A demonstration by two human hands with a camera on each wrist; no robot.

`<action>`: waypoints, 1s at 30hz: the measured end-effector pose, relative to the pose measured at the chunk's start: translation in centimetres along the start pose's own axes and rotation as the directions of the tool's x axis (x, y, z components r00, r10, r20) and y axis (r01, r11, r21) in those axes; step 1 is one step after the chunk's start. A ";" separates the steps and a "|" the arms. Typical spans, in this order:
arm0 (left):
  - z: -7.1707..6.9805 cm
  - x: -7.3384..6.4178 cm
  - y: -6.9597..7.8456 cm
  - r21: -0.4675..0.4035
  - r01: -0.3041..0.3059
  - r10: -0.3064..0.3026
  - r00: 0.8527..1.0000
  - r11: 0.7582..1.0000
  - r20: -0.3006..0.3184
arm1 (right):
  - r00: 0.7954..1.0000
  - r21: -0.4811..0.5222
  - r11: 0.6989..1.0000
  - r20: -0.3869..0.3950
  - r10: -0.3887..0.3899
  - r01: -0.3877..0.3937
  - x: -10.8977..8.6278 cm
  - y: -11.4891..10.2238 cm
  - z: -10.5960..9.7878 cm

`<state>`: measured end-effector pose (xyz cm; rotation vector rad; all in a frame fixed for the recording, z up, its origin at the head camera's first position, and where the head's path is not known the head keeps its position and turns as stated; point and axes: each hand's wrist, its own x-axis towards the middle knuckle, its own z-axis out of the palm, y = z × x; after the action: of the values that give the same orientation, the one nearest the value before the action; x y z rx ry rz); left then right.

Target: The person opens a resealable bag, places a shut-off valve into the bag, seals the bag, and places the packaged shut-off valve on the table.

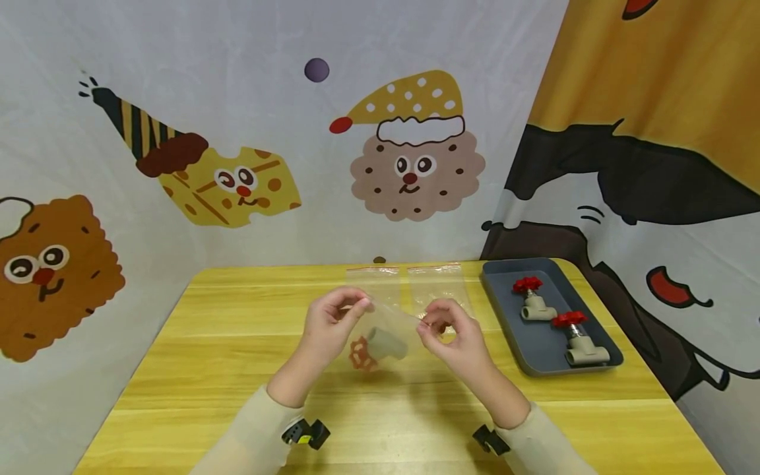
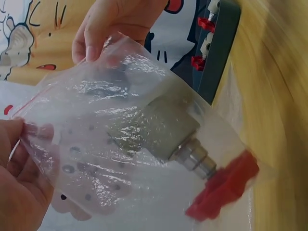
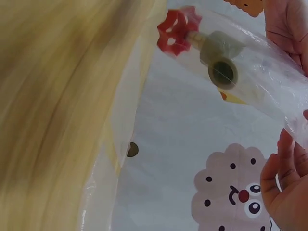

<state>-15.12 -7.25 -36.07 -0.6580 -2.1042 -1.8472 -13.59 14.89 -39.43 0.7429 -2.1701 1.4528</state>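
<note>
A clear zip bag hangs between my hands above the table. Inside it lies a valve, with a beige pipe body, a metal stem and a red handwheel toward the bag's bottom. My left hand pinches one end of the bag's top edge between thumb and fingers. At the other end, the right hand pinches the same edge. In the right wrist view the valve's round pipe opening shows through the plastic.
Two flat zip bags, a left one and a right one, lie at the table's back edge. On the right stands a grey tray holding two more valves, a rear one and a front one. A printed curtain hangs behind.
</note>
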 end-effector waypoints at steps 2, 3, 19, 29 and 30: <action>0.0 0.0 0.2 0.012 -0.017 0.017 1.000 1.000 0.013 | 0.999 -0.023 0.999 0.021 0.031 -0.031 0.0 0.7 0.2; 0.1 0.0 0.3 0.024 -0.028 0.028 0.999 0.999 0.015 | 0.998 -0.041 0.998 0.030 0.050 -0.049 0.0 1.1 0.4; 0.2 0.0 0.7 0.118 -0.087 0.084 0.996 0.989 0.033 | 0.993 -0.155 0.987 0.116 -0.025 0.043 3.5 -0.7 2.5; 0.2 0.0 0.7 0.100 -0.086 0.083 0.996 0.991 0.034 | 0.993 -0.160 0.986 0.110 -0.035 0.052 4.2 -1.0 3.1; 0.2 0.0 0.7 0.104 -0.087 0.084 0.996 0.991 0.035 | 0.994 -0.155 0.986 0.106 -0.037 0.054 4.2 -1.1 3.1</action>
<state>-14.70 -6.95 -35.49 -0.7426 -2.1399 -1.6790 -16.28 10.85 -37.23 0.8209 -2.2981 1.2274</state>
